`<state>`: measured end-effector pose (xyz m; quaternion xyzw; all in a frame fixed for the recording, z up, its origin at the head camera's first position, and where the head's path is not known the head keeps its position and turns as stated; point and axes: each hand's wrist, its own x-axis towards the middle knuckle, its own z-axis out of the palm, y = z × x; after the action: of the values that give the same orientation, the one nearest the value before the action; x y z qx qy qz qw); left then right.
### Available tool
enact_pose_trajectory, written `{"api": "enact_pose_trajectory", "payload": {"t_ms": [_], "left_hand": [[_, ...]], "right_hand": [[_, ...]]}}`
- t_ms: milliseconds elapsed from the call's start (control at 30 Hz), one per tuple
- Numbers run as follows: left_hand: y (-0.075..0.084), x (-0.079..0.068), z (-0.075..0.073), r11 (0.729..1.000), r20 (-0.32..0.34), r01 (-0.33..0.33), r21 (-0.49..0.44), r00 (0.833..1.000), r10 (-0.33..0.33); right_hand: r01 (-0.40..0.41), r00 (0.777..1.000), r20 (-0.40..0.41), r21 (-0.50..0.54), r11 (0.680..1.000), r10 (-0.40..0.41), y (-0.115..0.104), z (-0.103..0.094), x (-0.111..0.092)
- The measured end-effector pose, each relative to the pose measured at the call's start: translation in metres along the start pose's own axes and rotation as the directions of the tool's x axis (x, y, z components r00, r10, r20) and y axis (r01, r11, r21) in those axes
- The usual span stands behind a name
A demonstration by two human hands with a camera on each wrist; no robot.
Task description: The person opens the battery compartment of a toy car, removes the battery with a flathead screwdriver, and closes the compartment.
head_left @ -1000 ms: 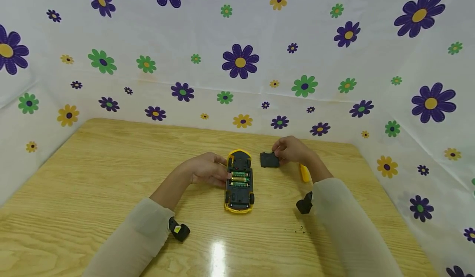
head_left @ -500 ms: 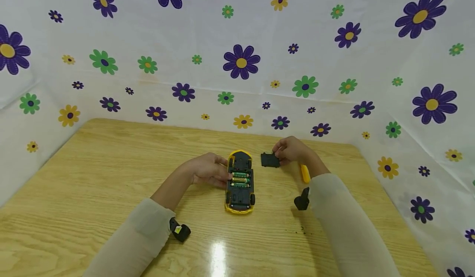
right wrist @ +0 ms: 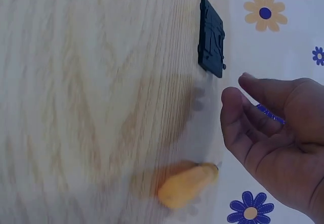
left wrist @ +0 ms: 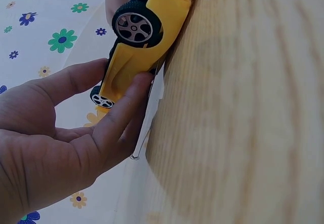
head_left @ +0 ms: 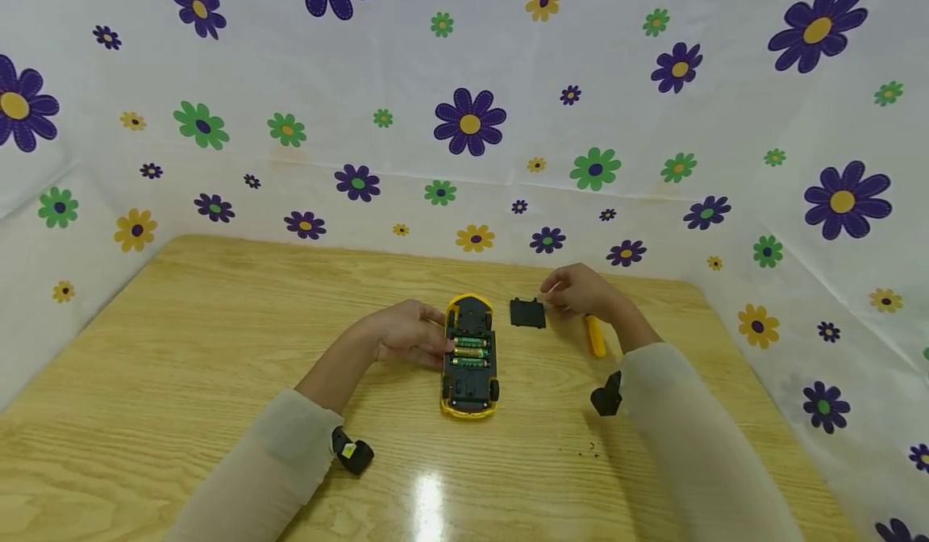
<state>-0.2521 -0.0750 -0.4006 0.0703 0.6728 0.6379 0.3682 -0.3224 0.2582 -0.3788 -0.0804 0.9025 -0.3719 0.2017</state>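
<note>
A yellow toy car (head_left: 468, 393) lies upside down on the table, with several green-and-gold batteries (head_left: 470, 352) side by side in its open compartment. My left hand (head_left: 408, 332) grips the car's left side, thumb at the upper edge and fingers along the yellow body (left wrist: 124, 72). To the right of the car is a black battery cover (head_left: 527, 313), flat on the wood. Just right of that cover hovers my right hand (head_left: 581, 290), fingers loosely bent and nothing between them; in the right wrist view a gap separates its fingertips from the cover (right wrist: 211, 39).
A yellow tool handle (head_left: 596, 336), blurred in the right wrist view, lies beneath the right wrist. Small dark screw-like bits (head_left: 591, 450) are scattered nearer on the wooden table (head_left: 239, 316). A flowered cloth (head_left: 406, 66) hangs along the table's back and sides.
My right hand has let go of the battery cover and drawn slightly right, uncovering more of the yellow handle. The left hand and the car have stayed in place.
</note>
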Motion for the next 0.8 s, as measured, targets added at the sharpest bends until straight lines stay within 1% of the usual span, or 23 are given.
{"api": "enact_pose_trajectory", "payload": {"t_ms": [100, 200, 333, 533, 633, 800], "left_hand": [[-0.001, 0.0, 0.0, 1.0, 0.001, -0.003, 0.0, 1.0, 0.003], [-0.001, 0.0, 0.0, 1.0, 0.003, -0.004, -0.005, 1.0, 0.004], [-0.001, 0.0, 0.001, 1.0, -0.002, -0.006, -0.005, 1.0, 0.006], [0.0, 0.0, 0.002, 1.0, 0.001, -0.008, -0.001, 1.0, 0.008], [0.0, 0.0, 0.002, 1.0, 0.0, -0.008, -0.004, 1.0, 0.008], [0.0, 0.0, 0.001, 1.0, -0.002, -0.008, -0.001, 1.0, 0.008]], "right_hand": [[0.006, 1.0, -0.003, -0.016, 1.0, -0.006, 0.002, -0.005, -0.007], [0.006, 1.0, -0.029, -0.03, 1.0, -0.007, 0.004, -0.011, -0.015], [-0.012, 0.998, -0.059, -0.042, 0.999, 0.01, 0.008, -0.018, -0.027], [-0.043, 0.997, -0.073, -0.06, 0.997, 0.039, 0.018, -0.028, -0.045], [-0.058, 0.996, -0.075, -0.041, 0.997, 0.055, 0.025, -0.031, -0.053], [-0.097, 0.994, -0.053, 0.039, 0.995, 0.099, 0.037, -0.033, -0.063]]}}
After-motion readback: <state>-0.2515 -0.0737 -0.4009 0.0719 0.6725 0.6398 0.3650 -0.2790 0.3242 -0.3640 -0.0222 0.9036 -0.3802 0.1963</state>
